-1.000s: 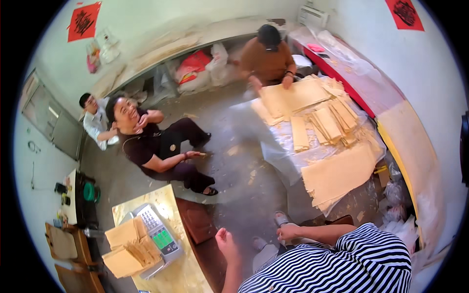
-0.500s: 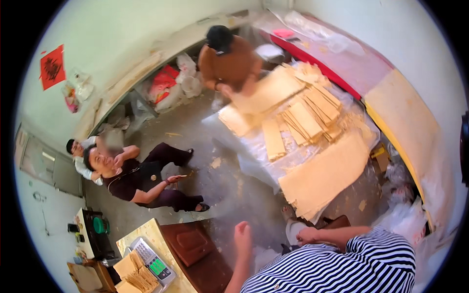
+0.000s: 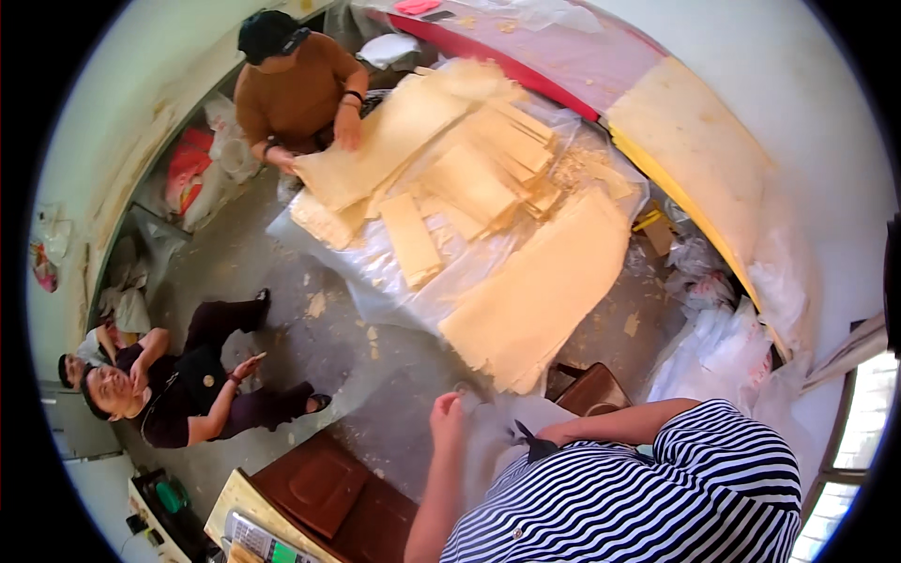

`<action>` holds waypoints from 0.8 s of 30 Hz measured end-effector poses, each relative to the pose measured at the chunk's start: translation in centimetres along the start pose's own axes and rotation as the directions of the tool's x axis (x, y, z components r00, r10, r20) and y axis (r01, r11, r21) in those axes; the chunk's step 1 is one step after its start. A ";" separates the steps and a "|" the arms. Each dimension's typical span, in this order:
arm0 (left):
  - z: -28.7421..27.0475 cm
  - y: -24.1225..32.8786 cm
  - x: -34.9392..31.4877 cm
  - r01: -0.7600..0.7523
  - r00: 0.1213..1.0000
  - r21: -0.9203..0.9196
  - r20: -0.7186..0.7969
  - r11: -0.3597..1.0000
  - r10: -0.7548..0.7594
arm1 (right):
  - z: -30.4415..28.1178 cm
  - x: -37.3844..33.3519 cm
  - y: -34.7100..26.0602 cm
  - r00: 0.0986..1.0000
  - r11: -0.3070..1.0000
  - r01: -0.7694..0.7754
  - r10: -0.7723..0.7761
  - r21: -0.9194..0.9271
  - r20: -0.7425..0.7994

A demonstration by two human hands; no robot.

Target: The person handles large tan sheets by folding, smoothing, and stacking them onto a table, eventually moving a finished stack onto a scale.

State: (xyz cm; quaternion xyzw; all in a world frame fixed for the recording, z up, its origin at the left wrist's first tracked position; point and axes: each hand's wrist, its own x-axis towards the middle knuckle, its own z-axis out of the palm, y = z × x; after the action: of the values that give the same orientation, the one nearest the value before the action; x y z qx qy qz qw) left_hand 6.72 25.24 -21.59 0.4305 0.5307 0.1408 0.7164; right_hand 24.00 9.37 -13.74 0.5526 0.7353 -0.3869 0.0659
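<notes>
My left hand (image 3: 448, 419) is raised near the lower middle, fingers curled and nothing visible in them. At my waist, my right hand (image 3: 560, 433) is by a dark knotted bow (image 3: 535, 445) on my striped top; its fingers are mostly hidden. A pale translucent cloth or plastic (image 3: 502, 418) hangs between my hands. Ahead of me, a large thin pale-yellow sheet (image 3: 549, 281) with ragged edges lies over the near edge of the plastic-covered table (image 3: 357, 286). Behind it are stacks of cut yellow strips (image 3: 469, 183). Neither hand touches the sheets.
Across the table a person in brown (image 3: 300, 98) holds another broad sheet (image 3: 389, 136). A person in dark clothes (image 3: 202, 385) sits at left, another behind. Near my left stand a brown cabinet (image 3: 328, 488) and a scale (image 3: 258, 535). Plastic bags (image 3: 709, 361) and a brown bag (image 3: 596, 389) lie right.
My view has swung to the right, so the table and people sit further left. My left hand remains raised; my right hand has moved closer to the bow. The brown-clad person's hands now grip a sheet.
</notes>
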 end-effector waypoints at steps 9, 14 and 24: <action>3.3 -1.3 3.5 0.099 0.991 0.038 0.085 0.994 -0.102 | 9.0 -1.2 4.7 0.910 -0.062 -0.370 0.177 0.927 0.375; 6.0 -5.9 4.8 0.121 0.986 0.080 0.108 0.989 -0.130 | 12.5 -0.9 16.2 0.432 -0.437 -0.001 0.811 0.899 0.395; 8.2 -14.4 9.4 0.181 0.976 0.103 -0.138 0.978 -0.167 | 11.0 5.0 18.7 0.387 -0.450 0.153 0.846 0.880 0.366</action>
State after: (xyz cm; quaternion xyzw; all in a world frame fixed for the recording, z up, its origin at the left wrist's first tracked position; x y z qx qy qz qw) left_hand 13.99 19.11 -38.07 0.4129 0.6187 0.0741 0.6642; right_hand 34.62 7.76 -33.26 0.7204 -0.2089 -0.4745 -0.4607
